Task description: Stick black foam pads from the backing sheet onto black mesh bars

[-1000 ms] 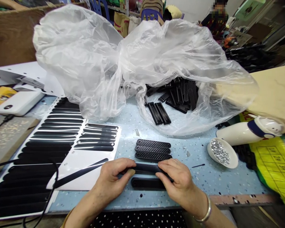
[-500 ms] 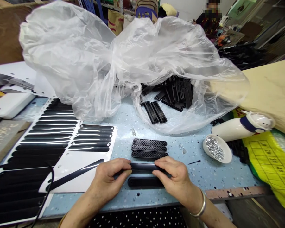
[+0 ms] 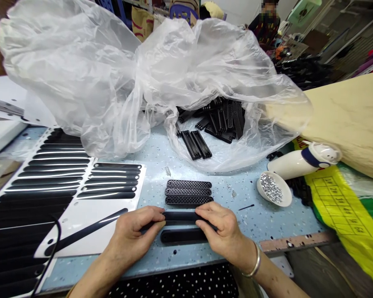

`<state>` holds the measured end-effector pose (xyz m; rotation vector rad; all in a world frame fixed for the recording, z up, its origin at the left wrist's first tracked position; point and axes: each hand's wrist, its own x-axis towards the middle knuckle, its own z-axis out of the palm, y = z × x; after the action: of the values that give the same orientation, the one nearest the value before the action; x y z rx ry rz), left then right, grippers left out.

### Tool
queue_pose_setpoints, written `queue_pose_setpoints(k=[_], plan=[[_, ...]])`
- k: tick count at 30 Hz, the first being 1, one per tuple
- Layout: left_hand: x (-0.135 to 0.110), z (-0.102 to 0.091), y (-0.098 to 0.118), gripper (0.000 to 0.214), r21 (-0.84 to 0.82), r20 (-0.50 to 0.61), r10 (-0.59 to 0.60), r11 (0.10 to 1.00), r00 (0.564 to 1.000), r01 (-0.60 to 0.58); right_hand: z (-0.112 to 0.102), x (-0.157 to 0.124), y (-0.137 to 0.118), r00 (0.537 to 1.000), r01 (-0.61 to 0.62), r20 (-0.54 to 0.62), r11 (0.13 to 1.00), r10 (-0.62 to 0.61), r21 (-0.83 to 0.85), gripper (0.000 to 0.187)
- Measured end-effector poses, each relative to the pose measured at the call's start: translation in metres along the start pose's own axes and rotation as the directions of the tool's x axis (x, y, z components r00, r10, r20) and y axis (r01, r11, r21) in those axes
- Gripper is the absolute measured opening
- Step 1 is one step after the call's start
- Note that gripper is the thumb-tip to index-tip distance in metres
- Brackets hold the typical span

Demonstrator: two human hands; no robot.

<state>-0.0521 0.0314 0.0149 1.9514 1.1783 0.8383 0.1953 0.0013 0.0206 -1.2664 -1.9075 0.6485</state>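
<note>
My left hand [image 3: 140, 234] pinches the left end of a long black plastic strip [image 3: 179, 216] with rounded edges. At its right end, the thumb and fingers of my right hand [image 3: 220, 227] are closed on the same strip. Just in front of it lies a second black strip [image 3: 182, 236], its right end hidden by my right hand. Right behind the held strip, three black pieces with a lattice surface [image 3: 188, 192] lie side by side. To the left, a white backing sheet [image 3: 107, 211] carries glossy black strips, one of them lying askew [image 3: 88, 231].
A large clear plastic bag [image 3: 174, 70] spreads across the back, with black pieces [image 3: 220, 120] in its mouth. On the right are a white bowl [image 3: 287, 194] of small silvery parts, a white bottle [image 3: 294, 165] on its side and a thin black stick [image 3: 246, 207]. A person [image 3: 264, 27] is in the background.
The view has swung a little to the right, so everything sits further left in the picture. Both hands keep the same pinch on the strip.
</note>
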Motion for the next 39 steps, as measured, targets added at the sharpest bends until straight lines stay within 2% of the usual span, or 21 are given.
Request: queue_pose_setpoints(k=[9,18,24,31,39], plan=[[0.001,0.0,0.0,0.012,-0.006,0.004,-0.028,1.0,1.0,0.028,-0.003,-0.001,-0.003,1.0,0.0,0.024,1.0,0.0,0.002,0.032],[0.0,0.0,-0.002,0.011,-0.009,0.015,-0.032,0.999,0.999,0.032,-0.003,-0.002,0.003,1.0,0.0,-0.005,0.998,0.0,0.061,0.028],[0.001,0.001,-0.003,0.011,-0.014,0.005,-0.028,1.0,1.0,0.028,-0.009,-0.002,0.001,0.998,-0.017,0.055,0.998,0.013,0.063,0.03],[-0.001,0.0,-0.003,0.012,-0.004,0.026,-0.023,1.0,0.999,0.023,-0.012,-0.003,0.002,0.998,-0.006,0.07,0.998,0.001,0.069,0.032],[-0.001,0.001,-0.005,0.012,0.0,0.045,-0.028,1.0,0.999,0.028,-0.016,-0.007,0.006,0.998,-0.066,0.005,0.99,0.065,0.122,0.028]])
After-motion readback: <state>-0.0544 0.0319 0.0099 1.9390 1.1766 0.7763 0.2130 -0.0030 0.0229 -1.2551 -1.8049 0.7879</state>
